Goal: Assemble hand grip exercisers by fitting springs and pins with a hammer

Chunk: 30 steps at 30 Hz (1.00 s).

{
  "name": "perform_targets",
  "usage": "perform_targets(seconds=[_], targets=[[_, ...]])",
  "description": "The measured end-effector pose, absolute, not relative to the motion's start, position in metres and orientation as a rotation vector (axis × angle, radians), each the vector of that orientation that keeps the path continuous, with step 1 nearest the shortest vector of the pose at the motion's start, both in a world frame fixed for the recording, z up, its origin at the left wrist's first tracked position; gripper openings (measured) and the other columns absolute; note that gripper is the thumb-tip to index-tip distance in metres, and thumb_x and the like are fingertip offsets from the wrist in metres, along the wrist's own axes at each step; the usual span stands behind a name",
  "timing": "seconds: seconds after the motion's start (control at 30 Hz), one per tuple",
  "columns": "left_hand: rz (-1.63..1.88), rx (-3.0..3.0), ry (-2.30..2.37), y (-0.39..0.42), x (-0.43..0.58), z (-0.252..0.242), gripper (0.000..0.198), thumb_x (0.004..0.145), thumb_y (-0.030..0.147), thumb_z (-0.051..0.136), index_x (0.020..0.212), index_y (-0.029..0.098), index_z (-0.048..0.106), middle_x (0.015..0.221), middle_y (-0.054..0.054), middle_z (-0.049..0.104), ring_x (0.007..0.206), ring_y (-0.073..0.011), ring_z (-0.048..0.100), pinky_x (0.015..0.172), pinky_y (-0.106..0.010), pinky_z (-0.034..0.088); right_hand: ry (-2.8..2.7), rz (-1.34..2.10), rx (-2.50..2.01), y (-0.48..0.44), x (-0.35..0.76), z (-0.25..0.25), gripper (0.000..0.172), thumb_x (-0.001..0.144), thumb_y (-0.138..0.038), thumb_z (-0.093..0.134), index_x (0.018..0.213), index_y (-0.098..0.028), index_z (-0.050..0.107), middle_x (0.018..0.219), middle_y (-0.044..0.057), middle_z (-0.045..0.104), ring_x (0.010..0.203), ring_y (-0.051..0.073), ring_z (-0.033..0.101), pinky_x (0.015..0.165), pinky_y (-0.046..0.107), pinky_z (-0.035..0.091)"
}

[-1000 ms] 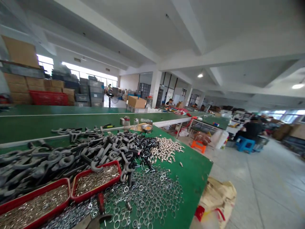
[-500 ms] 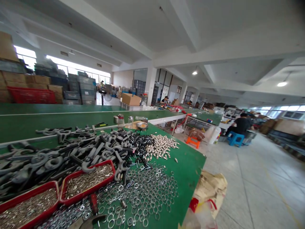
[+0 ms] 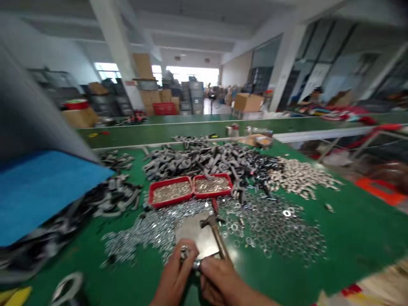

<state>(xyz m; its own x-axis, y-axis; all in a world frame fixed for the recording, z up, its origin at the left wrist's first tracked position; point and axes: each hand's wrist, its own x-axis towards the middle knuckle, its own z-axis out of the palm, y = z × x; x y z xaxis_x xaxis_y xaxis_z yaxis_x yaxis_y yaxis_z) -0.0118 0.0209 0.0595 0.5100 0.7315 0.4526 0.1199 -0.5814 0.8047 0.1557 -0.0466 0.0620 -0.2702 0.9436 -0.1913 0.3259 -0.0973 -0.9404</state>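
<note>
In the head view, my left hand (image 3: 177,270) is closed around a small shiny metal part (image 3: 196,265), whose exact kind is blurred. My right hand (image 3: 225,278) meets it from the other side, fingers curled against the same part; anything inside that fist is hidden. Just beyond the hands lies a flat metal plate (image 3: 188,231). A hammer (image 3: 219,240) with a wooden handle rests on the plate's right edge, its head pointing away from me. Silvery washers (image 3: 140,236) spread to the left, and loose metal rings (image 3: 280,236) cover the right side.
Two red trays (image 3: 170,204) of small metal pins sit behind the plate. Grey and black handle-like parts (image 3: 188,161) are piled beyond them, with metal fittings (image 3: 302,176) to the right. A blue sheet (image 3: 54,187) juts in at left. A roll (image 3: 68,291) stands at front left.
The view has swung left and down from the room to the bench. Both my hands now show, holding a metal part; neither was visible before. Plate and hammer have come into fuller view.
</note>
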Motion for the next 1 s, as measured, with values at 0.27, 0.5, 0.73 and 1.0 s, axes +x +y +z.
perform_targets(seconds=[0.27, 0.5, 0.73, 1.0], targets=[[0.897, 1.835, 0.973, 0.014, 0.000, 0.059, 0.019, 0.103, 0.029, 0.036, 0.099, 0.019, 0.052, 0.095, -0.005, 0.056, 0.093, -0.0179, 0.056, 0.088, -0.032, 0.046, -1.404, 1.219, -1.424, -0.044, 0.166, 0.054, 0.044, 0.084, -0.065, 0.059, 0.083, -0.021, 0.059, 0.077, 0.001, 0.057, 0.067, 0.014, 0.050, 0.062, 0.024, 0.042], [0.853, 1.960, 0.824, 0.017, 0.001, 0.061, 0.017, 0.101, 0.030, 0.040, 0.097, 0.019, 0.052, 0.100, -0.008, 0.056, 0.098, -0.0191, 0.054, 0.091, -0.032, 0.045, -1.137, 1.862, -1.231, -0.043, 0.165, 0.052, 0.054, 0.092, -0.069, 0.036, 0.078, -0.021, 0.055, 0.057, -0.004, 0.049, 0.042, 0.010, 0.037, 0.042, 0.021, 0.032], [0.858, 1.923, 0.979, 0.011, 0.002, 0.054, 0.019, 0.102, 0.031, 0.036, 0.097, 0.019, 0.051, 0.100, -0.008, 0.055, 0.097, -0.0195, 0.054, 0.092, -0.034, 0.045, -1.046, 1.768, -1.295, -0.048, 0.157, 0.047, 0.049, 0.093, -0.068, 0.035, 0.085, -0.023, 0.054, 0.058, -0.007, 0.040, 0.043, 0.009, 0.027, 0.040, 0.020, 0.030], [0.349, 2.336, 0.972, 0.050, 0.003, 0.051, 0.017, 0.099, 0.025, 0.040, 0.106, 0.017, 0.054, 0.107, -0.010, 0.057, 0.099, -0.0223, 0.057, 0.091, -0.036, 0.047, -1.598, 1.113, -1.574, -0.041, 0.172, 0.054, 0.031, 0.090, -0.054, 0.054, 0.093, -0.024, 0.063, 0.089, 0.006, 0.069, 0.075, 0.019, 0.063, 0.067, 0.026, 0.047]])
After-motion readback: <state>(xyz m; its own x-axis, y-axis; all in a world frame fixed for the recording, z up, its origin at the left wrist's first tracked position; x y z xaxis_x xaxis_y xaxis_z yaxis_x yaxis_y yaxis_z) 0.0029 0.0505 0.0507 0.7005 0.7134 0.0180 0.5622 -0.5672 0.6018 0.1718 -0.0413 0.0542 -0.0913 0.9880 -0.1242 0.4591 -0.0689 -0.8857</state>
